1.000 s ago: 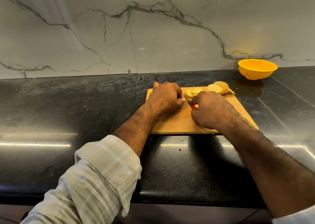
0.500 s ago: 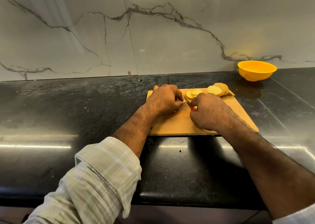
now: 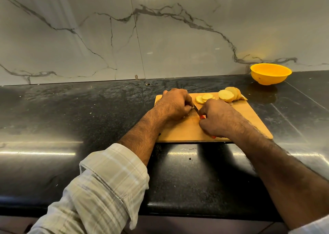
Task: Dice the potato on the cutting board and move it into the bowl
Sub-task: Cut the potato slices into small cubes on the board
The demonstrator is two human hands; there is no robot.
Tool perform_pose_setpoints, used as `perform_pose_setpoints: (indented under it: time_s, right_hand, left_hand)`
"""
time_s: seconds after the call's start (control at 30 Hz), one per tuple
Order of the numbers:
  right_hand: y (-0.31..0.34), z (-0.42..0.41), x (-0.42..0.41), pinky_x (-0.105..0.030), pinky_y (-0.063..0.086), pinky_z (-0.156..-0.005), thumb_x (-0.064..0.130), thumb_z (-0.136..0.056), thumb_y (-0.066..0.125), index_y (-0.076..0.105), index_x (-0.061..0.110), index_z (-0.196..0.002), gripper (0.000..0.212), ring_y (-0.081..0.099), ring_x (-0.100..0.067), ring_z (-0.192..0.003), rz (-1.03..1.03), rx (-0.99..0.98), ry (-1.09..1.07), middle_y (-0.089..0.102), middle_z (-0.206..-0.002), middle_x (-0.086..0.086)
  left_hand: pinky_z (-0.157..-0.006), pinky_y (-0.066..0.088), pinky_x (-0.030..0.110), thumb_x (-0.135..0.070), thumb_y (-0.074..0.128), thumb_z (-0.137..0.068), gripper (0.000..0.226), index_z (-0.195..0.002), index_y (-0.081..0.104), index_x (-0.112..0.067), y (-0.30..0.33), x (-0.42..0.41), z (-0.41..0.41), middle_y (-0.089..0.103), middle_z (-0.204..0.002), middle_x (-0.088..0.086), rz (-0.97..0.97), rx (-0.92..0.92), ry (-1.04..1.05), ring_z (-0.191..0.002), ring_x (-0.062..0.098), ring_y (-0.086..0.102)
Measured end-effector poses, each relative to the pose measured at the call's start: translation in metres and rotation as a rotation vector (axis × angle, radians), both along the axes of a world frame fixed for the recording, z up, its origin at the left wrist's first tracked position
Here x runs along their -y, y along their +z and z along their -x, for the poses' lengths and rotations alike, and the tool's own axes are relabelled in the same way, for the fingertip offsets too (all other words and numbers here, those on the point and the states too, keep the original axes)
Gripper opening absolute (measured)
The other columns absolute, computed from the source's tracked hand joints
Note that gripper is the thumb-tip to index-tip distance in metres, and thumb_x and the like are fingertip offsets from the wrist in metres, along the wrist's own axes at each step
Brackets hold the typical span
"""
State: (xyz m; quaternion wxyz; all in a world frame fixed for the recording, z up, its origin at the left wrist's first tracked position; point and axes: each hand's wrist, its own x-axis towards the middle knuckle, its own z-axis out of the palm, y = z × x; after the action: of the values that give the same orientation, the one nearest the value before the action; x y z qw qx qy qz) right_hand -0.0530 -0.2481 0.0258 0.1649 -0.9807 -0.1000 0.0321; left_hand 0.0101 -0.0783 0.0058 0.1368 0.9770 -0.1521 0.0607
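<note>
Nothing legible turned up anywhere: no lettering, brand, number or sign showed on the cutting board, the bowl, the countertop or the marble wall.

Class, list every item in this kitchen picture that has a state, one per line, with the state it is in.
Potato: cut into round slices, lying on the board's far side, not yet diced.
Board: flat on the counter, under both hands.
Knife: held in the right hand, blade pointing towards the left hand.
Bowl: upright by the wall; no potato shows inside.
Left hand: fingers curled on something small, hidden.
Right hand: wrapped around the knife's red grip.
</note>
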Motion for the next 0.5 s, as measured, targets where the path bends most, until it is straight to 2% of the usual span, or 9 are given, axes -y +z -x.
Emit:
perform_pose_setpoints:
  time_s: [0.13,0.2,0.3,0.43,0.5]
  right_hand:
    - [-0.0019,0.0016,-0.0006,-0.033,0.060,-0.084,0.029,-0.093,0.071,0.068,0.024,-0.136,0.044,0.062,-0.018,-0.101,-0.024,0.068,-0.015,0.069,-0.119,-0.001]
    - [-0.0023,0.0012,-0.0018,-0.033,0.061,-0.082,0.029,-0.092,0.071,0.070,0.025,-0.133,0.041,0.063,-0.018,-0.099,-0.026,0.086,-0.008,0.069,-0.117,-0.001]
    - [-0.0032,0.0010,-0.0047,-0.029,0.056,-0.076,0.029,-0.092,0.072,0.069,0.026,-0.134,0.042,0.061,-0.016,-0.096,-0.007,0.061,-0.006,0.069,-0.115,0.000]
    - [-0.0048,-0.0013,-0.0058,-0.031,0.058,-0.083,0.027,-0.092,0.073,0.066,0.024,-0.138,0.046,0.061,-0.017,-0.100,-0.019,0.036,0.010,0.068,-0.117,0.000]
    - [-0.0057,-0.0016,-0.0052,-0.031,0.058,-0.082,0.026,-0.092,0.073,0.066,0.024,-0.137,0.045,0.061,-0.017,-0.100,-0.034,0.034,0.012,0.066,-0.113,0.001]
  left_hand:
    - [-0.109,0.045,0.055,-0.029,0.073,-0.096,0.013,-0.105,0.082,-0.028,-0.0041,-0.0064,-0.0017,0.067,-0.105,-0.013,0.066,0.003,0.002,-0.110,0.014,0.060]
    - [-0.109,0.046,0.055,-0.029,0.074,-0.095,0.012,-0.104,0.081,-0.028,-0.0044,-0.0060,-0.0016,0.067,-0.106,-0.013,0.071,0.008,0.011,-0.109,0.014,0.061]
    - [-0.110,0.045,0.054,-0.029,0.074,-0.094,0.011,-0.103,0.081,-0.028,-0.0056,-0.0044,-0.0032,0.067,-0.106,-0.013,0.070,0.012,0.015,-0.108,0.012,0.060]
    - [-0.111,0.045,0.055,-0.028,0.076,-0.093,0.010,-0.101,0.082,-0.028,-0.0058,-0.0041,-0.0053,0.067,-0.105,-0.014,0.080,0.009,0.015,-0.107,0.011,0.061]
    - [-0.114,0.039,0.056,-0.030,0.074,-0.095,0.011,-0.103,0.081,-0.029,-0.0040,-0.0031,-0.0027,0.067,-0.107,-0.015,0.050,0.016,0.017,-0.109,0.011,0.059]
